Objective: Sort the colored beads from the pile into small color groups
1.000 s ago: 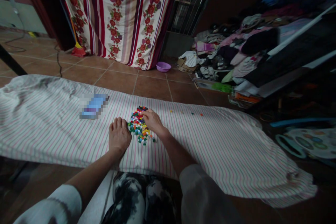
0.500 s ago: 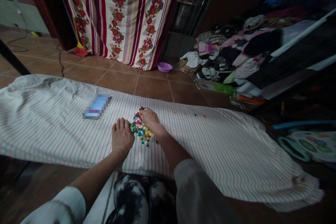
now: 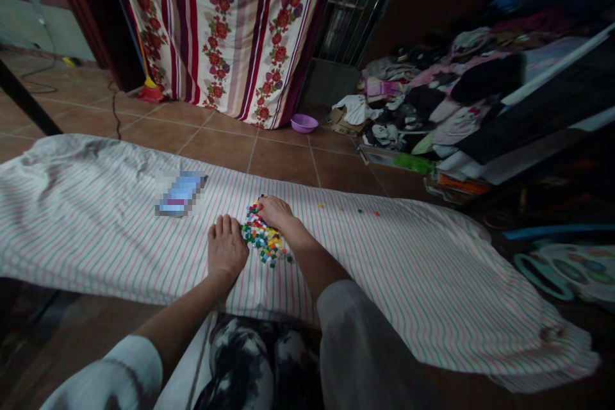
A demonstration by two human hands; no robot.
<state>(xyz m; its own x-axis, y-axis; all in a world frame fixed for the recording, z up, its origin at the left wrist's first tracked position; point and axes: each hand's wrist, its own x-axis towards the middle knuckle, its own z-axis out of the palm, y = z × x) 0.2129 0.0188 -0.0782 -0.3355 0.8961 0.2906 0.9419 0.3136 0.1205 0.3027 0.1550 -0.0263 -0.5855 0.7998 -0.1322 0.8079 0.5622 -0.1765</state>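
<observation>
A heap of small coloured plastic pieces (image 3: 264, 241) lies on the striped cloth (image 3: 413, 269) in front of me. My left hand (image 3: 227, 248) rests flat against the heap's left edge, palm down with fingers stretched out and holding nothing. At the far side of the heap, my right hand (image 3: 276, 213) bends its fingers down into the pieces. Its fingertips are pressed together, and whatever they pinch is too small and covered to make out. Several single pieces lie in a spaced row to the right, among them a yellow one (image 3: 320, 205) and an orange one (image 3: 377, 213).
A phone with a blurred screen (image 3: 181, 193) lies on the cloth to the left. Beyond the cloth are a tiled floor, a purple basin (image 3: 304, 123), a flowered curtain (image 3: 221, 25) and a red broom (image 3: 150, 92). Piled clothes (image 3: 446, 90) fill the right back.
The view has shifted slightly. My right hand stays over the far side of the heap with a small movement of its fingers; my left hand keeps its place.
</observation>
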